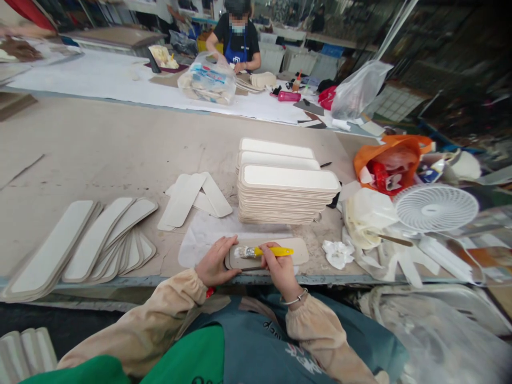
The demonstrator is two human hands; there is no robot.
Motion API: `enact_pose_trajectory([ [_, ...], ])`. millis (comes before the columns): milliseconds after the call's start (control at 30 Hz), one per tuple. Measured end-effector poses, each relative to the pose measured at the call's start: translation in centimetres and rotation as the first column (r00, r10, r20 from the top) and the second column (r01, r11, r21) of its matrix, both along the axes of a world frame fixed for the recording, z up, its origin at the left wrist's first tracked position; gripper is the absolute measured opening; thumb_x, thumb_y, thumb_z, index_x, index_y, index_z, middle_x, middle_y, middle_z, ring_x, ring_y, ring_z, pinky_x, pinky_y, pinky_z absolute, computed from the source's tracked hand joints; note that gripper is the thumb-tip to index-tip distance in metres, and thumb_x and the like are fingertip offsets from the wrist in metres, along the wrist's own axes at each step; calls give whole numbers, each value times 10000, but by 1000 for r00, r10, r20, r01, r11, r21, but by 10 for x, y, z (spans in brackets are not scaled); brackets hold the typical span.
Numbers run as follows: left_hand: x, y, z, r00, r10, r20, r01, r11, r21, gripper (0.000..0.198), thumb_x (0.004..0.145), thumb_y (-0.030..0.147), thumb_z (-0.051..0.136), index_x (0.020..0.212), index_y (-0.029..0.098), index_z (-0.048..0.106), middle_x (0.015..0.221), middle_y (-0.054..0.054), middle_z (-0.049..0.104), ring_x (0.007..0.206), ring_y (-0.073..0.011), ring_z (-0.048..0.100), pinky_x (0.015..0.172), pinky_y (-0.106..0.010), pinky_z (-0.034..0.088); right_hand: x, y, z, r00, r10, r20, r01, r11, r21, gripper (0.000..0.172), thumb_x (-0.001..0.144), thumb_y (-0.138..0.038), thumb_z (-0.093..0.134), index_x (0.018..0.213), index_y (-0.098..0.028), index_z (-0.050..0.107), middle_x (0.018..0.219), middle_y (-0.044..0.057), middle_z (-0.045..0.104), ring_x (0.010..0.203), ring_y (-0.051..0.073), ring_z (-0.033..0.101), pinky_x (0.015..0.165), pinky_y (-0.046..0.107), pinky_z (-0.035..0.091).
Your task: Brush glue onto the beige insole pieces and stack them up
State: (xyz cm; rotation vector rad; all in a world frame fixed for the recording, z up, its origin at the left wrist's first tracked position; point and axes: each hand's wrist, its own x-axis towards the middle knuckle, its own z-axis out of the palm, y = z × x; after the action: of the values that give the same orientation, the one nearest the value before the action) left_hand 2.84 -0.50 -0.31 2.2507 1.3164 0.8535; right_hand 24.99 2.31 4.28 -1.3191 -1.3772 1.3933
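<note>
A long flat beige piece (294, 250) with rounded ends lies on the table near its front edge. My left hand (214, 261) presses on its left end with fingers curled over it. A yellow-handled brush (276, 250) is gripped in my right hand (280, 269), and its bristles rest on the left part of the piece. A tall stack of like white pieces (286, 194) stands just behind.
Fanned pieces (86, 240) lie at the left, a few loose ones (196, 200) in the middle. A white fan (436, 208), rags and an orange bag (390, 160) crowd the right. Across the table a person (238, 40) handles a plastic bag (208, 80).
</note>
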Motion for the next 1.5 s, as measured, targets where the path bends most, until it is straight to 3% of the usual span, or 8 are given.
enact_pose_trajectory([
  [267,0,-1,1,1000,25,-2,-25,999,-20,912,765,413,656,1490,193,147,1286,-157,533,1226,-322,480,1082,-539,335,66,13,6,956,-184,230,166,981,98,339,868,-508,524,890,-180,603,525,-36,546,489,131,491,534,260,400],
  [500,1,0,2,999,32,-15,-32,999,-31,895,752,430,657,1474,176,192,1279,-160,546,1211,-317,497,1083,-526,334,122,18,19,803,-375,463,273,922,274,410,843,-547,516,657,-187,577,534,-1,546,549,150,527,623,288,427],
  [600,1,0,3,999,32,-23,-33,999,-31,885,753,430,658,1468,173,205,1294,-164,538,1215,-318,496,1084,-523,336,113,11,25,833,-411,370,314,902,296,383,836,-541,541,726,-177,586,518,-21,515,517,138,494,570,274,409],
  [700,1,-1,3,999,27,-20,-27,999,-20,895,753,427,662,1471,171,195,1298,-167,531,1223,-319,485,1087,-526,334,77,-1,25,936,-331,121,317,941,122,370,838,-535,561,882,-168,589,528,-45,508,458,111,437,466,241,359],
  [800,1,-1,2,999,34,-17,-35,999,-38,893,757,430,657,1477,173,196,1301,-165,528,1230,-323,475,1084,-528,338,31,-11,20,976,-205,-68,203,979,-36,380,842,-544,558,910,-171,582,537,-45,526,447,98,431,431,220,343],
  [1000,0,-1,-3,1000,24,-12,-24,1000,-14,943,750,432,672,1491,184,145,1311,-156,528,1243,-317,470,1092,-526,330,-13,-20,4,990,-77,-115,65,992,-108,380,852,-554,549,897,-177,572,537,-44,544,441,98,447,436,219,369],
  [1267,0,0,0,999,19,-39,-19,1000,11,909,762,425,662,1479,187,156,1297,-153,537,1222,-308,494,1088,-527,336,7,-29,-5,999,-16,30,17,1000,-16,317,897,-489,513,896,-178,571,522,-44,536,456,112,469,495,246,409],
  [1500,1,0,4,998,12,-65,-10,1000,28,826,767,412,658,1434,181,231,1282,-164,541,1200,-307,513,1073,-532,356,64,-16,0,965,-173,196,153,981,116,306,890,-471,522,902,-172,585,509,-38,551,473,131,522,525,261,438],
])
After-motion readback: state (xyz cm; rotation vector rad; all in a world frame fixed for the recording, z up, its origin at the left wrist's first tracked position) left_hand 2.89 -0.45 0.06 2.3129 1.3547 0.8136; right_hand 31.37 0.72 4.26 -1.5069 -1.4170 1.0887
